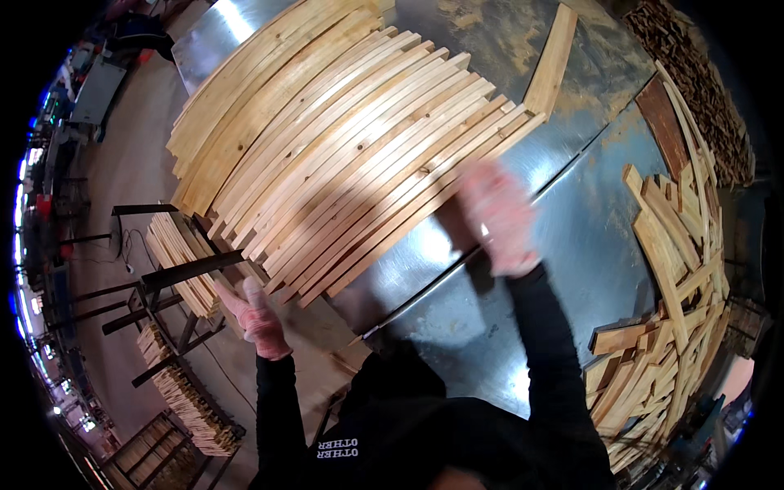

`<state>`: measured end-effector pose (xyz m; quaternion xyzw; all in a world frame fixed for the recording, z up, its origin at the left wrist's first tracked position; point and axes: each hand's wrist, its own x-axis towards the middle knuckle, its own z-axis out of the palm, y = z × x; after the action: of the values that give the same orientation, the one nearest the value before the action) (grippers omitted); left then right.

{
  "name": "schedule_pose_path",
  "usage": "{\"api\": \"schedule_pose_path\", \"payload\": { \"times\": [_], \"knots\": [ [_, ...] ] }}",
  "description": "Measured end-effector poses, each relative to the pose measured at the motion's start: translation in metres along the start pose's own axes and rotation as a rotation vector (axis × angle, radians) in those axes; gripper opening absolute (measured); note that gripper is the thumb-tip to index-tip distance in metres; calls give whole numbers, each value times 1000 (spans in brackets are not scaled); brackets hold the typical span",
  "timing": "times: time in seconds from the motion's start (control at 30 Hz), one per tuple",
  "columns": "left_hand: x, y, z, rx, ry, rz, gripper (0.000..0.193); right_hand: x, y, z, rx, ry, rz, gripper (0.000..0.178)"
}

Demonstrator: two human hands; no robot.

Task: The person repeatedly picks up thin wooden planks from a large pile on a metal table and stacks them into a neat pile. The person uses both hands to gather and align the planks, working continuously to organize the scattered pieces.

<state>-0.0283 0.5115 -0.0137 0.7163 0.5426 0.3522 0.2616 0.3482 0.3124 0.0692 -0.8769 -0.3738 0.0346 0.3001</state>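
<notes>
Long pale wooden strips [351, 147] lie side by side in a wide row on the metal table [408, 269]. Close to their left ends is my left hand [263, 320], in a pinkish work glove, its fingers and thumb spread with nothing between them. My right hand [498, 216], gloved alike and smeared by motion, is over the table beside the right end of the nearest strip. Whether it touches that strip or grips anything cannot be made out. A separate wooden board [552, 61] lies beyond the row's right end.
At the right is a jumbled heap of wooden offcuts [653, 359]. A seam [563, 171] crosses the metal surface, with sawdust [506, 33] at the back. To the left, a dark metal rack [155, 286] stands beside stacked wood strips [184, 392].
</notes>
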Motion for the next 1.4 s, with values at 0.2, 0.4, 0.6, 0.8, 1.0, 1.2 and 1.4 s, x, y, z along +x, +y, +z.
{"api": "schedule_pose_path", "payload": {
  "times": [0.2,0.4,0.6,0.8,1.0,1.2,1.4],
  "knots": [
    [-45,-71,34,-324,-151,-88,61,114,112,-4,-711,-51,244,62],
    [-63,-65,13,-801,-33,46,91,108,110,7,-55,156,-28,54],
    [-4,101,-44,368,-769,621,53,126,42,-7,1121,410,94,30],
    [103,103,-37,357,-382,917,25,55,46,-33,792,529,278,32],
    [242,57,39,674,-356,767,30,-45,-8,61,406,-350,604,40],
    [169,139,59,532,-64,719,45,-68,69,16,48,-159,-39,46],
    [-80,217,97,-126,-648,956,55,-131,338,-214,-908,136,376,62]
  ]
}}
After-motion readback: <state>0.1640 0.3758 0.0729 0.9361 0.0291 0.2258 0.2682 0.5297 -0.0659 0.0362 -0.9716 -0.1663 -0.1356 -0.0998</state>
